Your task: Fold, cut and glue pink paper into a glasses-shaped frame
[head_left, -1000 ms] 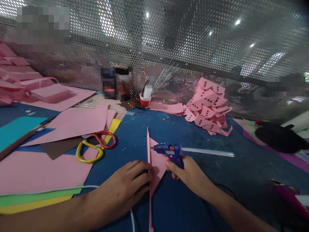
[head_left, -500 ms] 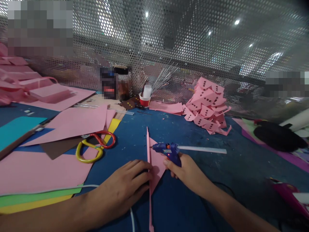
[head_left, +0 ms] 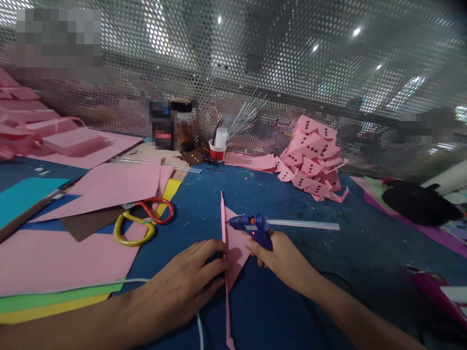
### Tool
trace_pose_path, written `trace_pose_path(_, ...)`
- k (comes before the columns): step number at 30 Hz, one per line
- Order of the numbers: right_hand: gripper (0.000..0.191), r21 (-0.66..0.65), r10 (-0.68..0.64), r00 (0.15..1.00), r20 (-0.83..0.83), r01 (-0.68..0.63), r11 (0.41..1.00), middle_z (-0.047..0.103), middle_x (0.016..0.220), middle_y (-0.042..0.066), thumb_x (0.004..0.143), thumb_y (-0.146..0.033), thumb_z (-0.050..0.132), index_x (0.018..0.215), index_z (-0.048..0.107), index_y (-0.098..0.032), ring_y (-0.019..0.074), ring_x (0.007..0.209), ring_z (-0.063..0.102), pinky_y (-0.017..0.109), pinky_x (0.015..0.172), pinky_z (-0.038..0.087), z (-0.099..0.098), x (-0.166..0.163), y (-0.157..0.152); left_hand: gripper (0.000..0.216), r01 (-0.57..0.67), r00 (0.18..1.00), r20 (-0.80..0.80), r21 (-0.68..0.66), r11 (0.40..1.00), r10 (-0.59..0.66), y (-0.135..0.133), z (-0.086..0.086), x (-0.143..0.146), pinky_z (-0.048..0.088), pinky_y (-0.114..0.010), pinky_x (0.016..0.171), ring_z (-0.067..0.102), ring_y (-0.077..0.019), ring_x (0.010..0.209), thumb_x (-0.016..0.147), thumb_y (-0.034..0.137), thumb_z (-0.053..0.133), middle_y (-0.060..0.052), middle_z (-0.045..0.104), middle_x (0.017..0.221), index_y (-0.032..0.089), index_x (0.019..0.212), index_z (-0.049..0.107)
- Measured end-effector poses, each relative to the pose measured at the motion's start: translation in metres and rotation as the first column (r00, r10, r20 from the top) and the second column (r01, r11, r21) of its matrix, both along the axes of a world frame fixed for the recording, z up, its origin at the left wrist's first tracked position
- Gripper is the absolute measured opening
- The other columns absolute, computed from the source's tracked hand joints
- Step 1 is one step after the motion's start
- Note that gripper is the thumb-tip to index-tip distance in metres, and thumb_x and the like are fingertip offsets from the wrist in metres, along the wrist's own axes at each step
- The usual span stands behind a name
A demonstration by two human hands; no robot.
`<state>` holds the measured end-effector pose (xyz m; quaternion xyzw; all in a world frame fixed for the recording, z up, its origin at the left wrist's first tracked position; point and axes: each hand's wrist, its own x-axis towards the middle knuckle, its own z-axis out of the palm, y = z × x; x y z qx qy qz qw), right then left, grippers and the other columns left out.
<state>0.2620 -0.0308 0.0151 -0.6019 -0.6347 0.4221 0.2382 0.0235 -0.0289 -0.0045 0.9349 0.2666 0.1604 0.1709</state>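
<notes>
In the head view, a blue hot glue gun (head_left: pixel 251 226) with a clear glue stick (head_left: pixel 304 224) out of its back is gripped in my right hand (head_left: pixel 279 255). Its nozzle touches or nearly touches a narrow pink paper strip (head_left: pixel 224 214) that stands on edge. A pink paper triangle (head_left: pixel 237 253) lies flat along the strip's right side. My left hand (head_left: pixel 197 277) has its fingers bent over the strip's near part, pinching it against the triangle; the fingertips are partly hidden.
Scissors (head_left: pixel 134 235) with red and yellow handles lie left among pink paper sheets (head_left: pixel 65 255). Folded pink pieces (head_left: pixel 308 160) are piled back right. A paper cup (head_left: pixel 218 151) stands before the perforated metal panel (head_left: pixel 292 63). A white cord (head_left: pixel 200 330) runs under my left arm.
The whole view has shifted very slightly. Both hands, the glue gun and the pink paper keep practically the same places relative to each other.
</notes>
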Motion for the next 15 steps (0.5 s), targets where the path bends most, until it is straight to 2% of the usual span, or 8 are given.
trace_pose_path(9,0.034,0.022,0.019,0.999,0.033,-0.02,1.0,0.059,0.062,-0.001,0.09,-0.044,0.053,0.109,0.063,-0.018,0.0141,0.056,0.057,0.024,0.053,0.041,0.0017,-0.0006,-0.0011,0.022,0.023,1.0,-0.01,0.001,1.0,-0.023,0.0014,-0.0023,0.0005,0.046,-0.036,0.09,0.051,-0.02,0.106,0.096,0.016,0.04,-0.008,0.054,0.116,0.021,0.111,0.055)
trace_pose_path(15,0.031,0.079,0.014,0.997,0.08,-0.02,0.997,0.06,0.062,-0.001,0.089,-0.043,0.053,0.103,0.065,-0.019,0.0145,0.057,0.057,0.025,0.057,0.041,0.0013,-0.0016,-0.0021,0.022,0.023,1.0,-0.01,0.005,1.0,-0.023,0.0019,-0.0034,0.0005,0.045,-0.036,0.089,0.05,-0.0204,0.106,0.096,0.017,0.04,-0.008,0.053,0.117,0.021,0.112,0.054)
